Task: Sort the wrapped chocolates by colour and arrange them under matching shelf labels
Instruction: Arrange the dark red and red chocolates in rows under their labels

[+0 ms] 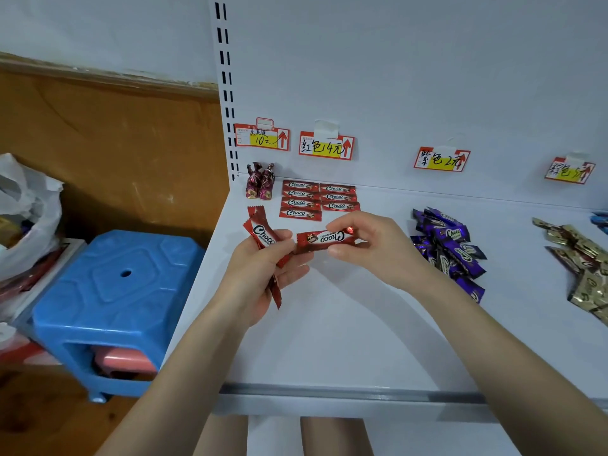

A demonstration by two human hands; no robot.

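Sorting reds, left edge of shelf point(329, 327)
Light, slippery red bar point(320, 240) — right grip point(365, 240) pinches its end; left grip point(260, 274) holds spares point(262, 232).

We read "Choco" on the red wrappers point(301, 199) in rows on the shelf point(345, 327), on the tilted red bar point(263, 233), upside down on the level red bar point(324, 240), and on the purple wrappers point(455, 232). The first label point(262, 138) says "10元", the second label point(326, 147) "红色4元", the third label point(442, 158) "紫色2元". The fourth label point(569, 171) is too blurred to read.

The left hand point(260, 274) and right hand point(365, 238) are bare, with slim fingers and short plain nails, on bare forearms point(493, 340), and two bare legs point(335, 436) show below the shelf point(345, 340).
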